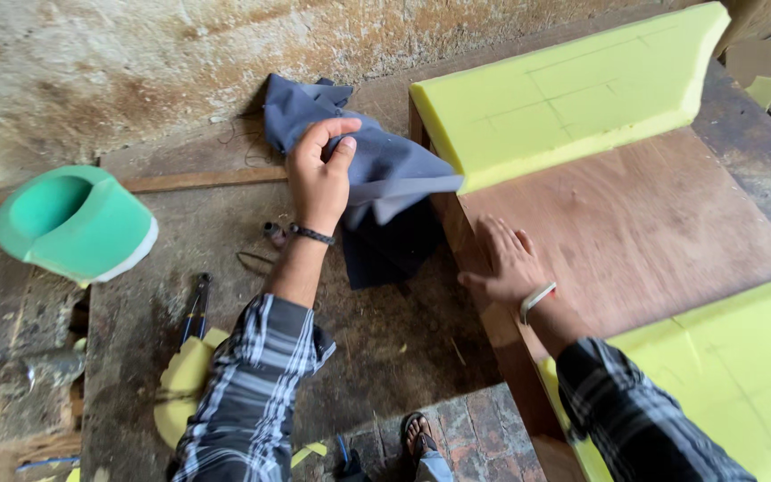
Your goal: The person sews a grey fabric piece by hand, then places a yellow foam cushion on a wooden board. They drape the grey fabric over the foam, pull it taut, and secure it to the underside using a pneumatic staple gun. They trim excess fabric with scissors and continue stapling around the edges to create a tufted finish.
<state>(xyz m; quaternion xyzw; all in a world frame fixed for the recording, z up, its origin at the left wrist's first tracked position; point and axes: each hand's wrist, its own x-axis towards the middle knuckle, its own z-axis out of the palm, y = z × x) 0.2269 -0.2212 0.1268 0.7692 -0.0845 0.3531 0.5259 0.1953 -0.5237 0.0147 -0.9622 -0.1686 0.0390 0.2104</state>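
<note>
My left hand (319, 174) grips a grey-blue cloth (385, 170) that lies bunched on the worktable and drapes toward the edge of a brown wooden panel (635, 223). My right hand (506, 263) lies flat, fingers spread, on the near left edge of that panel. A yellow-green foam slab (564, 89) with drawn lines sits on the far end of the panel, and a second foam slab (742, 375) covers the near end by my right sleeve.
A rolled green foam piece (73, 223) lies at the left. Pliers (196, 308) and a yellow foam offcut (185, 384) rest on the dirty worktable (385, 348). A rough wall stands behind. A sandalled foot (417, 437) shows on the brick floor below.
</note>
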